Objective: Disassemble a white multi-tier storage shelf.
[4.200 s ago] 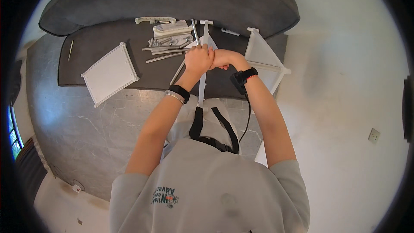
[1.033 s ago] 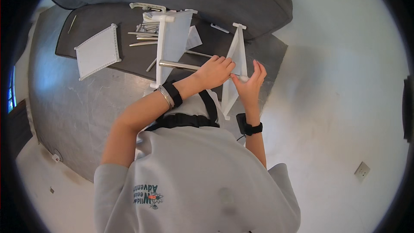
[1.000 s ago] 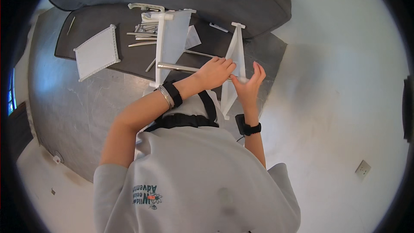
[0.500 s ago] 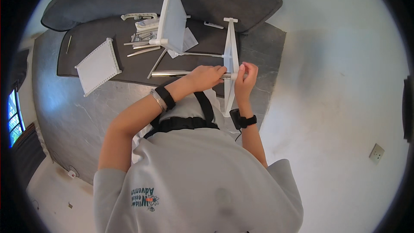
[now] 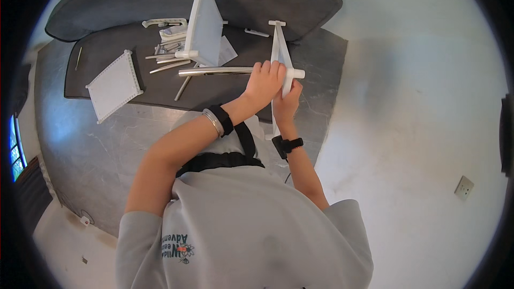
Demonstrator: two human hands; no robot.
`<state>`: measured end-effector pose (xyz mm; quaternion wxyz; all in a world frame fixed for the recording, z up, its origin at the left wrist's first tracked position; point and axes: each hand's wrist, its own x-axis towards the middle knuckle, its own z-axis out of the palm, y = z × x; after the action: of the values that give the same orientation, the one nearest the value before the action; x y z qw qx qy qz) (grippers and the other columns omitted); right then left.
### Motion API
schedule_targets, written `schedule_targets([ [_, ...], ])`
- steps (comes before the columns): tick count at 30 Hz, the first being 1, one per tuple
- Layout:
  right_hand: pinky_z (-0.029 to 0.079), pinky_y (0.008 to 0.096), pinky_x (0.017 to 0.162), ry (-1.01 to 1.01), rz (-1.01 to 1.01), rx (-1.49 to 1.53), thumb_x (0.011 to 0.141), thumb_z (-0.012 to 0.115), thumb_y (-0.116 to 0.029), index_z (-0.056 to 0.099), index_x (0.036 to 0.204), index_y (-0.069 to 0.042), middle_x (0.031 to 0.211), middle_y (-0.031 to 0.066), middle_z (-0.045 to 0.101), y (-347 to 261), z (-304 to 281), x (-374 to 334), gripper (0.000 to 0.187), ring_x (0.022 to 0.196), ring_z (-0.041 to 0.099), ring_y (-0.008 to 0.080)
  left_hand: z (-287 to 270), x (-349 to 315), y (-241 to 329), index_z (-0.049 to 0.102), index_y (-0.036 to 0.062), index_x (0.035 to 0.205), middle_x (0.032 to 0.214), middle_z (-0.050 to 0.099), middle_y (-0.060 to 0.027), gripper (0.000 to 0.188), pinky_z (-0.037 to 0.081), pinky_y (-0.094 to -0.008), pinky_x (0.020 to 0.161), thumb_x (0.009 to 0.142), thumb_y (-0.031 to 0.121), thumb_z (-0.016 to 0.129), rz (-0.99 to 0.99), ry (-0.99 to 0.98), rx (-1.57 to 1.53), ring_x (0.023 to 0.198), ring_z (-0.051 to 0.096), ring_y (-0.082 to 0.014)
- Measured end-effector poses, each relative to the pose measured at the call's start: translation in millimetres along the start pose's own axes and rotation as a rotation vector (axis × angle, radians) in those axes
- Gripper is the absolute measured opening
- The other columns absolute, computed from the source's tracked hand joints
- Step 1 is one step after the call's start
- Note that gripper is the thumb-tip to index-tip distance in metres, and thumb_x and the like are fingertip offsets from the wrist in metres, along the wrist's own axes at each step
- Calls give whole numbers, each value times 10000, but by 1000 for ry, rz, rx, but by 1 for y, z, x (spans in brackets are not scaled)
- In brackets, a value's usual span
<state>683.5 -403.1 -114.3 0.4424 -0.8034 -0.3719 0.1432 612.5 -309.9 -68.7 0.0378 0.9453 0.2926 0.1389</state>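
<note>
My left hand (image 5: 264,84) is wrapped round a shiny metal tube (image 5: 214,71), close to the corner joint of a white shelf panel (image 5: 280,48). The panel stands nearly edge-on to me, with the tube pointing left from it. Just below that corner, my right hand (image 5: 287,103) grips the panel, fingers partly hidden behind it. Left of these, a second white panel (image 5: 206,27) stands upright on the dark sofa seat. A third white panel (image 5: 114,86) lies tilted at the seat's front edge, its ribbed rim showing.
Several loose metal tubes (image 5: 170,66) and white plastic parts (image 5: 172,33) lie heaped beside the upright panel. A paper sheet (image 5: 228,51) and a small white tool-like object (image 5: 257,32) are on the sofa (image 5: 101,64). A white wall (image 5: 407,107) rises on the right.
The tube's joined corner has moved farther from me and the tube has turned slightly. My left hand has slid up to the joint; my right hand has shifted from beside it to below.
</note>
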Motion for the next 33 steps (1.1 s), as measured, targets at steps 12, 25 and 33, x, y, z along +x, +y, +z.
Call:
schedule_targets([
  [12, 505, 414, 692, -38, -96, -236, 748, 592, -67, 412, 1145, -8, 1130, 189, 509, 0, 17, -4, 440, 911, 573, 370, 9, -5, -38, 467, 68, 749, 631, 586, -86, 270, 501, -341, 539, 676, 203, 689, -149, -187, -173, 631, 627, -248],
  [25, 486, 456, 682, -25, -123, -200, 756, 557, -54, 435, 1118, -30, 1048, 178, 542, 9, 10, -17, 382, 871, 563, 397, -4, 4, -63, 567, 25, 818, 750, 622, -173, 285, 488, -435, 674, 753, 296, 628, -124, -675, -639, 749, 614, -350],
  [33, 493, 449, 689, -2, -85, -222, 764, 541, -58, 401, 1156, -35, 1097, 171, 513, 16, 1, -4, 416, 894, 562, 390, -12, -16, -27, 453, 53, 873, 763, 599, -114, 278, 490, -393, 593, 792, 264, 616, -62, -128, -294, 699, 617, -278],
])
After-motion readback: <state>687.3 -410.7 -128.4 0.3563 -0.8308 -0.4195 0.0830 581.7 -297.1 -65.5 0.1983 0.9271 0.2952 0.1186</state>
